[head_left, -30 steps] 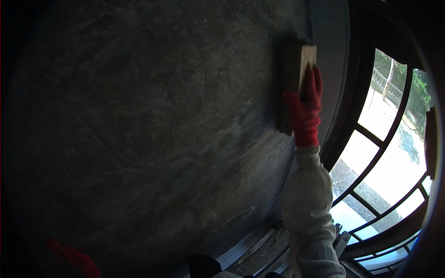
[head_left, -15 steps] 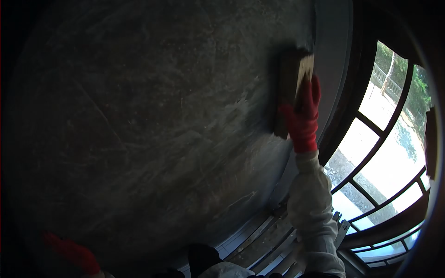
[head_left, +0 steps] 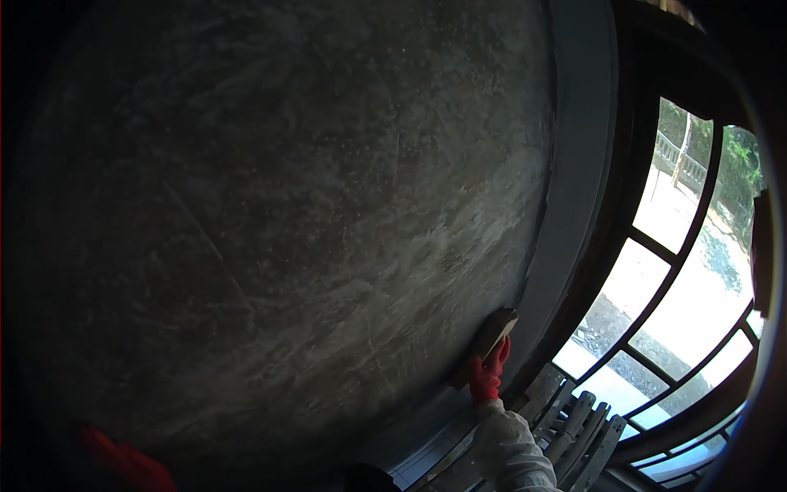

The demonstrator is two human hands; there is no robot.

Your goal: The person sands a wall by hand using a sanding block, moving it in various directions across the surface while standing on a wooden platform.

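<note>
My right hand (head_left: 487, 375), in a red glove, grips a block-shaped hand float (head_left: 495, 330) low on the grey plastered wall (head_left: 311, 246). Its flat face lies against the plaster, tilted, close to the wall's right-hand edge. The edge of the float facing me is pale like wood. At the lower left my left hand (head_left: 127, 461), also gloved in red, reaches out with stretched fingers and holds nothing. Dim light hides whether it touches the wall.
A smooth grey strip (head_left: 574, 148) borders the wall on the right. Beyond it stands a dark-framed window (head_left: 656, 246) with bright ground and trees outside. Worn wooden slats or poles (head_left: 578, 435) lie below, near my right forearm.
My right hand has carried the float a long way down along the wall's right edge. My left hand stays at the lower left, and the view has shifted slightly.
</note>
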